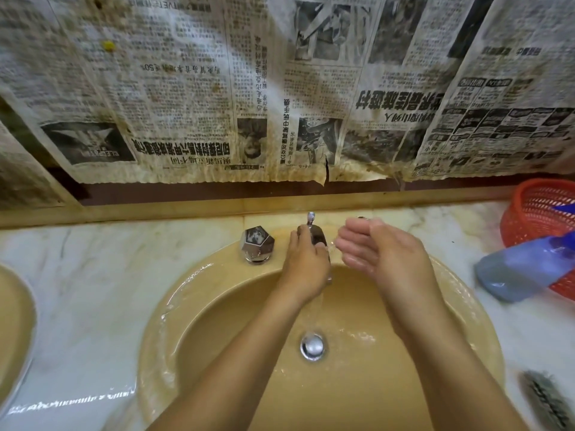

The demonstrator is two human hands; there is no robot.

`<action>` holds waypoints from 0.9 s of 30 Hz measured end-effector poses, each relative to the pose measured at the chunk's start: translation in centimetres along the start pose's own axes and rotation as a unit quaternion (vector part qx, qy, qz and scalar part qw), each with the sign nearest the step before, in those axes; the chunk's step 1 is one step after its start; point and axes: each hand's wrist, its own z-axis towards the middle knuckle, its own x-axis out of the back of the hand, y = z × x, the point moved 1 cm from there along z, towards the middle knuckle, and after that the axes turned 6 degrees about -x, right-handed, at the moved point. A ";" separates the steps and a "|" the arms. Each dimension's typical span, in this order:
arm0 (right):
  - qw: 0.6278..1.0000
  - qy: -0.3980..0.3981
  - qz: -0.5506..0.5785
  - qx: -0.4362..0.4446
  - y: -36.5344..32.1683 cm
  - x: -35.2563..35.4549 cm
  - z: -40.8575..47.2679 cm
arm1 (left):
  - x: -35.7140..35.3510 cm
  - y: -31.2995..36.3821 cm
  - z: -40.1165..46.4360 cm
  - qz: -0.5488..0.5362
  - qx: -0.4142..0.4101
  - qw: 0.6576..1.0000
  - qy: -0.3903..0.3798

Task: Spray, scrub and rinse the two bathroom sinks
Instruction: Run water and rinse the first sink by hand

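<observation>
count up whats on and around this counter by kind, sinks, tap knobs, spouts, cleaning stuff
sinks: 2, the middle sink and the left sink at the picture's edge
faceted tap knobs in clear view: 1
spouts: 1, water running, left hand on it
spray bottles: 1
red baskets: 1
scrub brushes: 1
total: 7

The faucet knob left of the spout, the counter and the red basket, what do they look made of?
The faucet knob looks like chromed metal: its faceted faces give mirror reflections. The counter looks like polished marble or an imitation: white with grey veins and a glossy shine. The red basket looks like moulded plastic, with a uniform bright colour and a regular open mesh.
</observation>
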 end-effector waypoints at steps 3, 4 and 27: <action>0.986 0.056 0.123 -0.097 4.8 -0.3 0.4 | 1.1 0.7 2.0 -0.023 0.024 0.999 0.005; 0.971 0.051 0.174 -0.155 6.1 -0.7 0.3 | 1.4 1.0 2.2 -0.044 0.033 0.998 0.005; 0.872 0.018 0.397 -0.284 8.4 -3.2 -0.1 | 6.2 -1.4 -4.0 -0.189 0.010 0.979 0.081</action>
